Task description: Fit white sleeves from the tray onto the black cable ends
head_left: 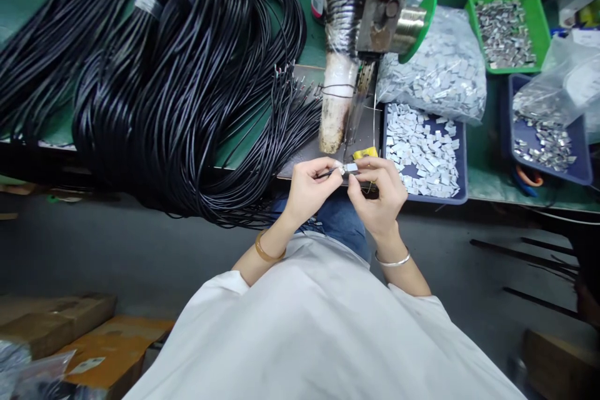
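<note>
Both hands meet at the front edge of the bench. My left hand [312, 190] is closed in a pinch on the end of a black cable [327, 173]. Opposite it, my right hand [382, 194] pinches a small white connector [350, 167] with a metal part at its left side. The cable end and the connector touch or nearly touch; the exact join is too small to make out. Just behind the fingers lies a yellow block [365, 153]. A fume hose with a whitish, stained nozzle [332, 119] hangs right above the hands.
Bundles of black cable [187, 87] cover the left bench. A solder spool [415, 28] hangs above. On the right are a blue tray [462, 162] of white connectors, a bag of connectors [435, 69], a green tray [541, 25] and another blue bin [581, 156] with metal parts.
</note>
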Demonstrator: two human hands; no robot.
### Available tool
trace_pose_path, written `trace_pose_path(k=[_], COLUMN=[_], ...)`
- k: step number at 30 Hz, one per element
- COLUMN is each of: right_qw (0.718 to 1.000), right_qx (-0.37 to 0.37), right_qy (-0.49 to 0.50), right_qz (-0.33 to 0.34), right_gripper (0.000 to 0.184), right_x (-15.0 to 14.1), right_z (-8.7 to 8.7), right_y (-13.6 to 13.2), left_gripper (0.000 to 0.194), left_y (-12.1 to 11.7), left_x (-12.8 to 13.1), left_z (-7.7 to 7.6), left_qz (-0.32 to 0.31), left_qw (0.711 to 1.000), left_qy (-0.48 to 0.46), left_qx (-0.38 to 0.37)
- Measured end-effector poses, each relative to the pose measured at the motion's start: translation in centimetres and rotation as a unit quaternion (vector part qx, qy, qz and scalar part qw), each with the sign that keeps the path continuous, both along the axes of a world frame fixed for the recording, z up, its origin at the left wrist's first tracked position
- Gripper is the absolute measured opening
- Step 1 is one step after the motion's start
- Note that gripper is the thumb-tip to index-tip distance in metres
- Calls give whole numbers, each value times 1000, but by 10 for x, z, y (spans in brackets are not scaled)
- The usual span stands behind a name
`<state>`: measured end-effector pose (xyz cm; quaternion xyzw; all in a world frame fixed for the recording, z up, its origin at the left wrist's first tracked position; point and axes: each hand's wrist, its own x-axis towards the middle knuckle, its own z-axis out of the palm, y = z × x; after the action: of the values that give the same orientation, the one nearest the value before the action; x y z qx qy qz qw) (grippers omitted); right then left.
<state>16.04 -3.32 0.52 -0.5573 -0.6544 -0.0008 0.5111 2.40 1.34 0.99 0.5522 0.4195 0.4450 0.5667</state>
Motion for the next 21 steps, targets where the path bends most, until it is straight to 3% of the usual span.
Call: trace_pose_path(k=[4, 8, 11, 13, 14, 16, 18, 19, 21], right_qw=[1000, 995, 981, 965, 966, 979, 980, 977, 970], right_qx=[-12, -43, 101, 169, 152, 33, -105, -143, -184], right_qy=[-3, 85, 118, 119, 124, 122, 87, 55, -30], right_qz=[14, -12, -119, -164, -170, -161, -147, -149, -154], right_gripper=[9, 4, 7, 8, 11, 15, 9, 9, 13], right_x=[3, 10, 24, 36, 42, 57, 73, 81, 94], right_z=[2, 11, 24, 33, 36, 38, 33, 29, 20], right_y=[-4, -14, -21, -25, -26, -26, -24, -21, -15], left_gripper=[10, 12, 16, 16, 18, 25, 38, 51, 78], left_y=[-1, -7, -15, -19, -18, -13, -1, 7, 21], left_x=[1, -6, -19, -32, -40, -56, -71, -77, -84], left_z=[-2, -4, -2, 1, 3, 5, 4, 3, -1], left_qz=[-12, -65, -189, -215, -175, -16, 135, 165, 167], left_qw=[1000, 997, 974, 962, 967, 971, 928, 902, 861], left_qy=[7, 43, 115, 143, 147, 168, 257, 317, 424], left_qx=[-8, 8, 49, 85, 109, 171, 232, 243, 223])
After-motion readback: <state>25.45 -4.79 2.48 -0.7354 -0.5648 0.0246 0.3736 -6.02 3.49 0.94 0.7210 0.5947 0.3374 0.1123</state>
